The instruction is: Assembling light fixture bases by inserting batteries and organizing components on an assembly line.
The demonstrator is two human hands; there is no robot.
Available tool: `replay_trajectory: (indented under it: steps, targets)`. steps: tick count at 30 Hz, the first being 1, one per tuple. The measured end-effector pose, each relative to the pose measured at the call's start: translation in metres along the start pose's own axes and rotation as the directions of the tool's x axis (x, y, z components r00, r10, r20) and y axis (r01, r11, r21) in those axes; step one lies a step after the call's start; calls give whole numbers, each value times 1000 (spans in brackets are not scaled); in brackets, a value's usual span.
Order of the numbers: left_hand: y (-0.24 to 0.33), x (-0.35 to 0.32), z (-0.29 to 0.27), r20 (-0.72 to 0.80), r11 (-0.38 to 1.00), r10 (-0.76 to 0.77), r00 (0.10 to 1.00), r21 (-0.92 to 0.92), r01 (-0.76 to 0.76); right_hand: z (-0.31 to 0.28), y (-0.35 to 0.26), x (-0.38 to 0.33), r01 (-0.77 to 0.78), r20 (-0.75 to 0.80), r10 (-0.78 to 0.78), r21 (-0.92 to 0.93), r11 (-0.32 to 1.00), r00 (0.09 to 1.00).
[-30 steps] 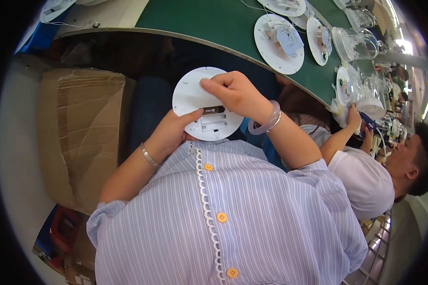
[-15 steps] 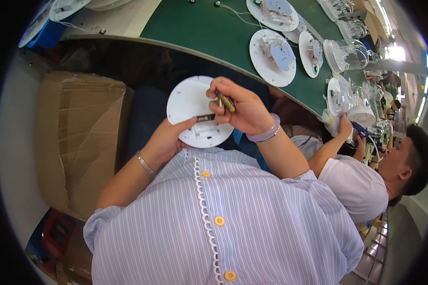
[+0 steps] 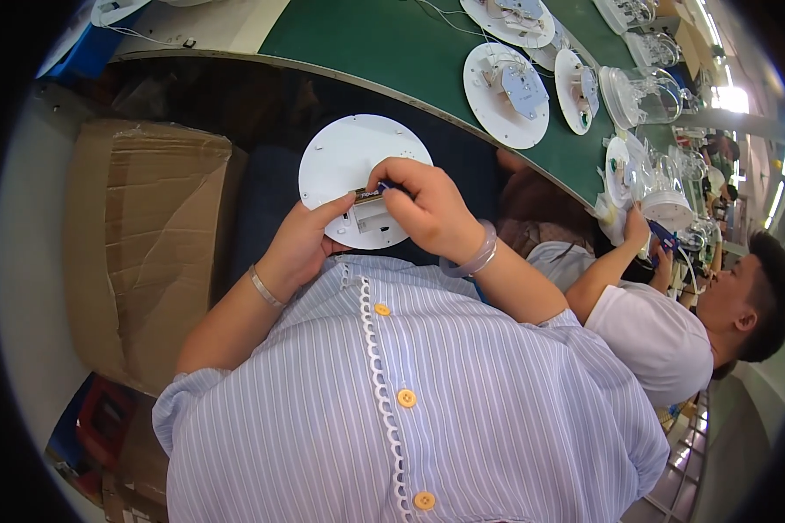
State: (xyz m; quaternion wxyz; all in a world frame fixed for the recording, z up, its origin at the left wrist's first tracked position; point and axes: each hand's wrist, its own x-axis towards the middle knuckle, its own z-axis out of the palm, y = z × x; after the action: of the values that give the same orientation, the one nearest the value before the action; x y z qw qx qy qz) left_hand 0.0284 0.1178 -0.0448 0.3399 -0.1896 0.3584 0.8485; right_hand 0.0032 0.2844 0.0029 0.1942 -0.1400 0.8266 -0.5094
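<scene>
A round white disc [image 3: 340, 148] with a battery compartment [image 3: 371, 218] in its face is held above my lap. My left hand [image 3: 305, 240] grips its near left edge, thumb on top and the other fingers underneath. A dark battery [image 3: 368, 195] lies along the far side of the compartment, and my left thumb tip touches its left end. My right hand [image 3: 432, 209] is closed over the compartment's right side. Its fingers pinch a dark battery, mostly hidden by them, close to the right end of the other one.
Beyond my hands runs a green-topped bench [image 3: 366, 52] bearing several white discs with circuit boards [image 3: 523, 91] and clear domes [image 3: 654, 96]. A cardboard box [image 3: 148, 253] stands at my left. A co-worker in a white shirt [image 3: 645, 340] sits close on my right.
My right hand has come down onto the compartment, bringing the dark, gold-tipped battery from above the disc to it. The disc sits slightly farther up in view.
</scene>
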Motion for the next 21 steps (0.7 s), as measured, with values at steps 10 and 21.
replay_trajectory:
  steps: [10, 21]
  targets:
    - [5, -4, 2, -3, 999, 3, 1000, -50, -3, 8, -4, -3, 280, 77, -274, -432, 857, 959]
    - [1, -2, -6, 38, 992, 130, 991, -2, -130, -8, -3, -10, 208, -173, -284, -359, 910, 943]
